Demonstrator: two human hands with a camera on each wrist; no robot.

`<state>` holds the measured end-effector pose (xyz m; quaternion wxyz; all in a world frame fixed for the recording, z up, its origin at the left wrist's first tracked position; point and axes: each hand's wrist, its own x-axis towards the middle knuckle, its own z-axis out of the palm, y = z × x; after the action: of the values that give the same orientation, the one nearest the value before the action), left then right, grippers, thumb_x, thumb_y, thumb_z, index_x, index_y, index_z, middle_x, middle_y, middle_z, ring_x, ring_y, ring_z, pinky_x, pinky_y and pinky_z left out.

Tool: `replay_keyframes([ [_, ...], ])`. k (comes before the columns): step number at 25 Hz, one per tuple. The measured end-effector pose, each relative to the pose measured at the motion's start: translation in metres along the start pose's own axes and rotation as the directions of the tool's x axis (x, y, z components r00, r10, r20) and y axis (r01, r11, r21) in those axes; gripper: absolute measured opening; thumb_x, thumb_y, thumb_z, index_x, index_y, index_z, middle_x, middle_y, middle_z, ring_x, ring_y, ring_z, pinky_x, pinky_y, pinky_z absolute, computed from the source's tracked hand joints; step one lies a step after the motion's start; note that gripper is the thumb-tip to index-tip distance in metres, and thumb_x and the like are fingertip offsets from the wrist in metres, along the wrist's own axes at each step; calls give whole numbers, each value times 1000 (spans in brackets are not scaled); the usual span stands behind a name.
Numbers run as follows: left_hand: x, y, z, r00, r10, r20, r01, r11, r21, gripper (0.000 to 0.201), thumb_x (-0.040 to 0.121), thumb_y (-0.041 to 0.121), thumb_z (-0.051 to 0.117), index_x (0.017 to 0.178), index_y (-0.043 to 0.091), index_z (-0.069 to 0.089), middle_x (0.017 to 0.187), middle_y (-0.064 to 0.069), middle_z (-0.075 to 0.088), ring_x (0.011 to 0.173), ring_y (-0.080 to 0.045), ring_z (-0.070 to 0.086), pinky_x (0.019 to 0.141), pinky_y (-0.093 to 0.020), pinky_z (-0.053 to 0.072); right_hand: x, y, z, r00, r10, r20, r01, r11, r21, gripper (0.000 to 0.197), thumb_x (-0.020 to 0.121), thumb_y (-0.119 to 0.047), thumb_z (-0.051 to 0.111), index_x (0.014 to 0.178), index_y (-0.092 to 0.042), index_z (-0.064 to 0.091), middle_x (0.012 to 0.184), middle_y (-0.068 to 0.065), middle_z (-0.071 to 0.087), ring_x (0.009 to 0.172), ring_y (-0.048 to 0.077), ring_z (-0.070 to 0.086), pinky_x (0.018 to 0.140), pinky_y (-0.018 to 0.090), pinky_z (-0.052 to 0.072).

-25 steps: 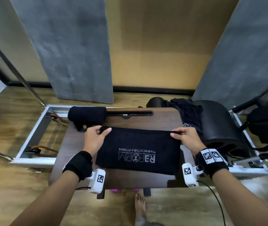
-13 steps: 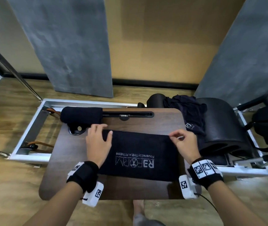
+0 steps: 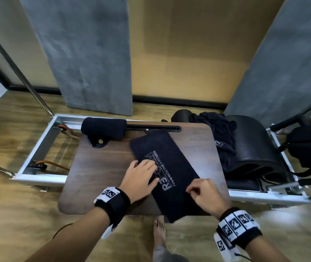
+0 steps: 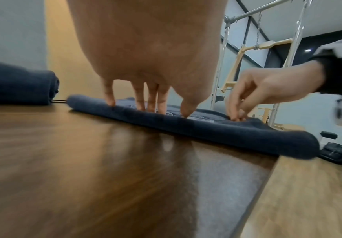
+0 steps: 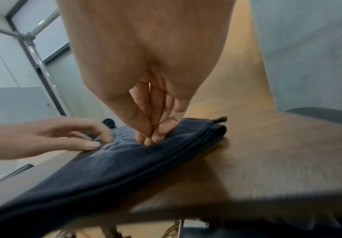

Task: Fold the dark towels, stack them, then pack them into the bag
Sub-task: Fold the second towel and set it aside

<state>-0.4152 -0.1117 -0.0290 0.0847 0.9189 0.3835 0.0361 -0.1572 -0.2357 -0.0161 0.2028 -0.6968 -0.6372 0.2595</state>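
Since half a second ago the folded towel [image 3: 162, 167] has swung from lying crosswise to lying diagonally on the table [image 3: 101, 167], its near end now hanging over the table's lower edge at the centre of the head view. The left hand [image 3: 139, 178] rests on the towel's printed logo, fingers [image 4: 141, 99] fairly straight and pressing down, grasping nothing. The right hand [image 3: 205, 195] pinches the towel's right edge between thumb and fingers [image 5: 159, 128]. A rolled towel [image 3: 103, 127] lies at the table's upper left edge. Unfolded dark towels [image 3: 220, 133] are heaped on black equipment at right.
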Motion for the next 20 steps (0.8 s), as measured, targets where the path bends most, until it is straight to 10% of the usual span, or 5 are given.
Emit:
replay_keyframes([
  [4, -21, 11, 0, 994, -96, -57, 94, 994, -49, 44, 109, 29, 48, 152, 19, 51, 160, 1, 45, 153, -23, 36, 122, -45, 31, -37, -28, 26, 993, -118, 30, 112, 982, 154, 34, 83, 5, 69, 105, -19, 81, 110, -15, 71, 104, -1, 65, 94, 12, 48],
  [7, -65, 28, 10, 980, 90, -178, -119, 981, -156, 36, 106, 46, 53, 128, 20, 65, 135, 2, 58, 133, -21, 54, 108, -40, 42, -56, -39, 41, 995, -100, -12, 100, 970, 224, 44, 83, 6, 70, 116, -22, 78, 125, -15, 67, 120, -4, 59, 105, 9, 39],
  [11, -103, 32, 20, 994, 113, -12, -113, 979, -168, 61, 93, 61, 66, 137, 20, 57, 152, 4, 51, 149, -13, 40, 125, -45, 30, -64, -48, 57, 996, -87, -34, 92, 974, 206, 47, 85, 0, 73, 126, -24, 73, 130, -16, 60, 125, -4, 53, 110, 12, 37],
  [15, -114, 31, 16, 993, 115, 9, -111, 975, -191, 33, 99, 18, 65, 131, 16, 59, 165, 1, 40, 159, -12, 25, 131, -41, 18, -68, -53, 67, 985, -172, -1, 172, 984, -49, 55, 85, -25, 79, 135, -29, 57, 126, -15, 47, 115, 4, 46, 101, 17, 39],
  [20, -124, 27, 8, 988, 2, -152, -50, 949, -313, 16, 101, 19, 66, 113, 16, 76, 131, 3, 59, 128, -19, 52, 102, -40, 45, -65, -47, 71, 980, -195, -37, 172, 928, -331, 50, 85, -20, 76, 129, -27, 53, 121, -8, 49, 109, 14, 49, 93, 29, 47],
])
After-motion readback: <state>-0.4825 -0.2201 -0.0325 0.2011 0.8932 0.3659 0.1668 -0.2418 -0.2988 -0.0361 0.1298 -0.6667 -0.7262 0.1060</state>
